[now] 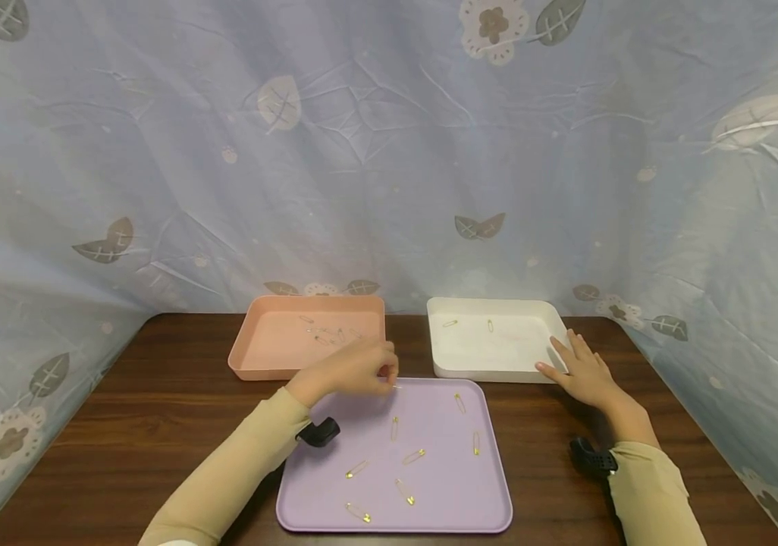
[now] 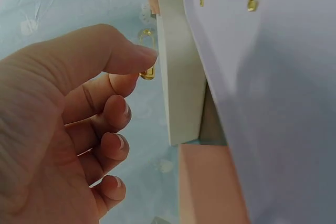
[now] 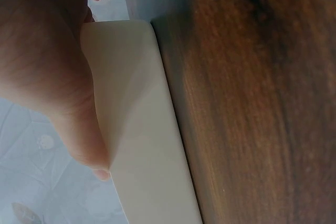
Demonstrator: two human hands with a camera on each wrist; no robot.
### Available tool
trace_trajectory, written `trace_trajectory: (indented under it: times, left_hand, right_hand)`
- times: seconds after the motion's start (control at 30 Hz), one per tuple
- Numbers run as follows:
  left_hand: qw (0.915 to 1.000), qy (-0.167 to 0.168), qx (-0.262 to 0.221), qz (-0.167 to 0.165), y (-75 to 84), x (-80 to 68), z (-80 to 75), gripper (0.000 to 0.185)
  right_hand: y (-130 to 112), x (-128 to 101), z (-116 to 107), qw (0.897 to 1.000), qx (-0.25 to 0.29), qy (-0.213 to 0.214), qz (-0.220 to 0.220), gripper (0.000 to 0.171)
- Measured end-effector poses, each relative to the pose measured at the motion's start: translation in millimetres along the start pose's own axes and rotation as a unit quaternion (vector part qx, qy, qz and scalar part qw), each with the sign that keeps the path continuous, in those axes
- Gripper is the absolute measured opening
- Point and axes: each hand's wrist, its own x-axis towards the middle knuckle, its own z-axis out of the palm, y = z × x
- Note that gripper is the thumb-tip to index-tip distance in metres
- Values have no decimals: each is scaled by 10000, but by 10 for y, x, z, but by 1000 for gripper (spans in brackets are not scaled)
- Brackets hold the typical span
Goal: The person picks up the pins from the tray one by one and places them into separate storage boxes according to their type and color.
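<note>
My left hand is over the far edge of the lilac tray, pinching a small gold safety pin between thumb and index finger. In the left wrist view its other fingers are loosely curled with nothing in them. Several gold safety pins, one of them a pin near the middle, lie scattered on the lilac tray. My right hand rests at the front right corner of the white tray, fingers spread and thumb along the rim. Two pins, including a pin, lie inside it.
Behind my left hand stands a peach tray with several pins in it. All the trays are on a dark wooden table. A patterned blue curtain hangs close behind and beside the table.
</note>
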Motion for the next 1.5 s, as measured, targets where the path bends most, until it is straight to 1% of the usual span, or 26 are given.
trace_trajectory:
  times: [0.07, 0.2, 0.3, 0.43, 0.53, 0.7, 0.77, 0.87, 1.03, 1.13, 1.3, 1.37, 1.5]
  left_hand:
    - [10000, 8, 48, 44, 17, 71, -42, 15]
    - [9995, 26, 316, 41, 35, 222, -92, 15]
    - [9986, -24, 526, -50, 58, 335, -119, 14]
    - [9979, -57, 623, -146, 101, 475, -148, 12]
    - [9970, 52, 767, -94, 129, 580, -154, 10]
    - [9917, 362, 1234, 44, 154, 757, -136, 5]
    - [9901, 450, 1326, 26, 163, 822, -128, 2]
    - [9893, 526, 1361, -33, 180, 911, -121, 4]
    - [9899, 545, 1285, -247, 205, 1063, -111, 5]
    - [9888, 622, 1312, -343, 206, 1163, -89, 5]
    - [9851, 903, 1419, -357, 190, 1335, -2, 6]
    - [9838, 955, 1469, -378, 180, 1404, 49, 6]
    - [9832, 913, 1496, -513, 166, 1535, 158, 7]
  right_hand:
    - [7, -1, 5, 10000, -3, 11, -12, 81]
    - [14, -4, 0, 10000, -3, 15, -14, 81]
    - [12, -8, -7, 10000, 16, 19, -8, 82]
    - [12, -9, -9, 10000, 4, 3, 15, 82]
    - [10, -11, -13, 10000, -48, -15, 21, 83]
    - [-1, -11, -19, 10000, -56, 19, 4, 82]
    - [-5, -11, -19, 10000, -16, 20, -10, 82]
    - [-16, -12, -22, 10000, 13, -6, -5, 82]
    - [-33, -17, -32, 10000, 68, -68, 22, 82]
    - [-40, -15, -36, 9999, 89, -49, 21, 82]
    - [-47, -14, -39, 10000, 36, -43, 36, 82]
    - [-48, -14, -40, 10000, 19, -31, 36, 81]
    - [-52, -14, -44, 10000, 14, -2, 42, 81]
